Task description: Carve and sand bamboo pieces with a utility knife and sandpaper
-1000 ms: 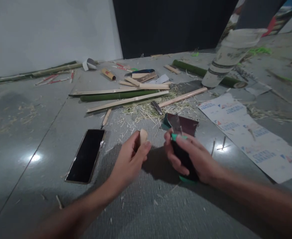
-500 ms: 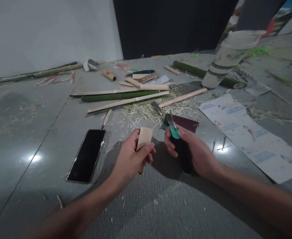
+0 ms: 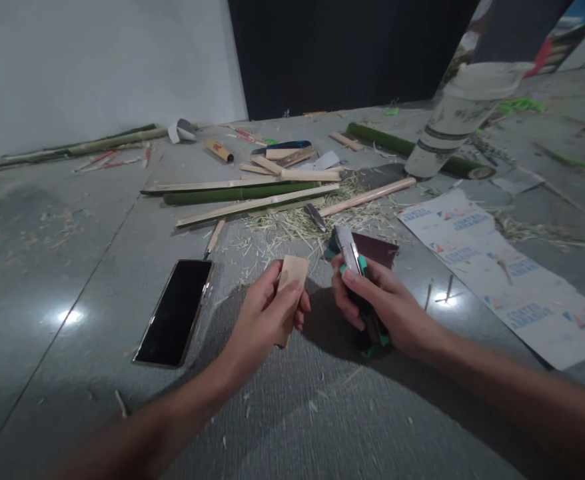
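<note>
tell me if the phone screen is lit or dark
Dark: the phone screen, left of the left hand, shows plain black throughout.

Left hand [image 3: 265,310], right hand [image 3: 395,303]: bare. Forearms [image 3: 187,410], lower left and lower right: bare, slim, tapered.

Dim light — glare spots on the floor [image 3: 322,427] — soft shadows

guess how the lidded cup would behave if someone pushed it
The lidded cup would probably tip easily, being tall and narrower at its base. Once over, it would likely roll in a curve, as its body is round and tapered. Its weight is uncertain, since any contents are hidden.
</note>
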`<state>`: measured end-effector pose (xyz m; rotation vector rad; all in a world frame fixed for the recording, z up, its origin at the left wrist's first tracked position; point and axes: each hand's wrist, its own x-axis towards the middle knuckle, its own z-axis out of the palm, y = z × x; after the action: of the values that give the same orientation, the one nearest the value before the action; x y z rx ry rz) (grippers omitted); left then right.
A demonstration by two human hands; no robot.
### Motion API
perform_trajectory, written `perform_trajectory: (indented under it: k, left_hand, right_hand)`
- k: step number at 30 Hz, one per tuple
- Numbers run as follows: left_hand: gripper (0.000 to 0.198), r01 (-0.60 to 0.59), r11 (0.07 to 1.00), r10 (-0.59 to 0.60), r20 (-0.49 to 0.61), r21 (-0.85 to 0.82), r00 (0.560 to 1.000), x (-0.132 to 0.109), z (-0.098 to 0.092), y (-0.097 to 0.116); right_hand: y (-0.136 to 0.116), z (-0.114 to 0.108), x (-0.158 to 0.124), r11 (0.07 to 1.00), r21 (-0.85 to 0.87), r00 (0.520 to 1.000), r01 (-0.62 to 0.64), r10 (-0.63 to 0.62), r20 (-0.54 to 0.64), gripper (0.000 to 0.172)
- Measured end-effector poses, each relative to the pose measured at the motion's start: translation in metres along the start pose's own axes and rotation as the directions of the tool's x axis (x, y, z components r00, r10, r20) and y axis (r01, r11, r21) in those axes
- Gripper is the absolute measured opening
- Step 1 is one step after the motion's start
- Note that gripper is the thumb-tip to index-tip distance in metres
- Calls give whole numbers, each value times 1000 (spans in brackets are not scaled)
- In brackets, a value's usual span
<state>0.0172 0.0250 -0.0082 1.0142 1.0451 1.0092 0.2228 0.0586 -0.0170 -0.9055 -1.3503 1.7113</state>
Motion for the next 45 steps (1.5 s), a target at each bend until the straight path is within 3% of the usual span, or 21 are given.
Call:
perform_trajectory:
  k: [6,9,13,16,18,32,45]
  left_hand:
    - [31,16,997,-17,-9,-72,1000,-2,-2,-5]
    - [38,9,998,-10,-27,-59,1000,-2,-3,-5]
    - [41,-21,1000,21,-7,-21,1000,-3,-3,-3]
    - [44,-31,999,30,11,10,999,-5,-1,-1]
    - [44,-45,998,45,10,35,999,-6,0,0]
    - [39,-19,996,19,1,86,1000,-8,0,1]
    - [38,-43,997,42,23,58,999,-7,4,5]
  right_hand:
    - [-3,-1,-4,998,-15,996,64,-62,63,31]
    - [-10,-2,-12,955,-230,982,186,-172,76,36]
    - [-16,-4,-17,679,-653,935,334,-328,137,25]
    - [-14,-4,-13,495,-783,908,377,-366,206,24]
    - [-12,-4,-10,443,-803,896,398,-374,238,25]
    - [-16,0,-15,326,-825,860,460,-395,323,29]
    - [-14,-2,-15,311,-811,839,496,-414,354,26]
